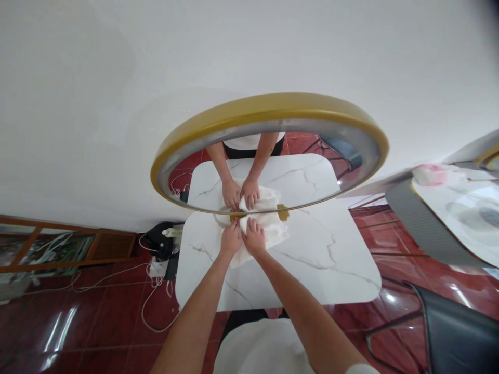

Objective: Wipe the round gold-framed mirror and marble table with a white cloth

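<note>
A round mirror (312,179) with a gold frame stands on a white marble-patterned table (331,254). Two gold feet show at its base, the right one (283,212) in plain sight. A crumpled white cloth (275,228) lies spread in front of the mirror and under my wrists. My right hand (254,238) is closed on a bunched part of this cloth. Close beside it, my left hand (231,238) has its fingers bent against the left gold foot (236,215). Exactly what those fingertips grip is partly hidden. Both hands are reflected in the mirror glass.
A white wall (97,104) rises behind the table. Cables and a black bag (158,239) lie on the red tiled floor to the left, near a wooden cabinet (113,244). To the right are a black chair (460,322) and another table (468,208) with a pink-and-white bundle.
</note>
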`<state>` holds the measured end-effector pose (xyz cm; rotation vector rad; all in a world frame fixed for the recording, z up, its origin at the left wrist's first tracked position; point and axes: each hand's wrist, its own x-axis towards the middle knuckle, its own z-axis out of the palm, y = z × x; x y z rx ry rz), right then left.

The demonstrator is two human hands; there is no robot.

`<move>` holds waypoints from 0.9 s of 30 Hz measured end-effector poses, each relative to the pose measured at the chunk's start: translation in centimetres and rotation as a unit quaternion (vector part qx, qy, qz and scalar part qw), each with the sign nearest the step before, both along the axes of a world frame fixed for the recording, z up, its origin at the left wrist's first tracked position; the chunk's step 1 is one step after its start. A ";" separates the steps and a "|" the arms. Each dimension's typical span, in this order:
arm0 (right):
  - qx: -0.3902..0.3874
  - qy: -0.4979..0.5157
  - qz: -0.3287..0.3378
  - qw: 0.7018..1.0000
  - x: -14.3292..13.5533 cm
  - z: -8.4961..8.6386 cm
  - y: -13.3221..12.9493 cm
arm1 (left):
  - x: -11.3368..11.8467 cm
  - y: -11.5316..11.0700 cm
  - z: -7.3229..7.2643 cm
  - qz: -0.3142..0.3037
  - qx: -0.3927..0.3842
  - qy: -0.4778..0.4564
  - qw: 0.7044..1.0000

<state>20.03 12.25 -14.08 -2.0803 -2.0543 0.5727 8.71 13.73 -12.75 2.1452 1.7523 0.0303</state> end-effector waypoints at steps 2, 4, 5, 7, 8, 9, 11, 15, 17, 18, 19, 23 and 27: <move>0.004 -0.003 0.008 1.000 1.0 0.1 -0.2 | -0.1 0.0 0.0 0.000 -0.002 0.000 1.000; 0.005 -0.009 0.000 1.000 2.3 0.2 -0.4 | -0.2 -0.1 -0.1 0.003 -0.003 -0.001 1.000; 0.004 -0.013 -0.011 1.000 3.0 0.2 -0.5 | -0.2 -0.1 -0.2 0.005 -0.003 -0.001 1.000; 0.001 -0.022 -0.040 0.999 4.1 0.3 -0.6 | -0.2 -0.2 -0.2 0.009 -0.003 -0.003 1.000; -0.001 -0.026 -0.054 0.998 4.6 0.3 -0.7 | -0.1 -0.2 -0.2 0.012 -0.003 -0.004 1.000; -0.004 -0.029 -0.067 0.997 4.8 0.3 -0.7 | -0.1 -0.2 -0.3 0.013 -0.002 -0.005 1.000; -0.009 -0.030 -0.084 0.996 4.7 0.3 -0.8 | 0.0 -0.3 -0.3 0.016 0.000 -0.007 1.000; -0.018 -0.009 -0.074 0.997 2.2 0.2 -0.7 | 0.2 -0.3 -0.2 0.019 0.005 -0.009 1.000; -0.023 0.013 -0.060 0.998 0.6 0.1 -0.6 | 0.3 -0.1 0.1 0.018 0.007 -0.011 1.000; -0.025 0.025 -0.057 0.998 0.0 0.1 -0.5 | 0.2 0.1 0.3 0.017 0.007 -0.012 1.000; -0.027 0.037 -0.056 0.997 -0.5 0.2 -0.4 | 0.2 0.2 0.5 0.017 0.008 -0.014 1.000; -0.023 0.092 -0.054 0.994 -0.2 0.2 0.0 | 0.3 -0.2 1.4 0.032 0.022 -0.017 0.999; -0.007 0.150 -0.057 0.987 1.3 -0.1 0.1 | 1.5 -3.0 1.0 0.119 0.096 -0.038 0.988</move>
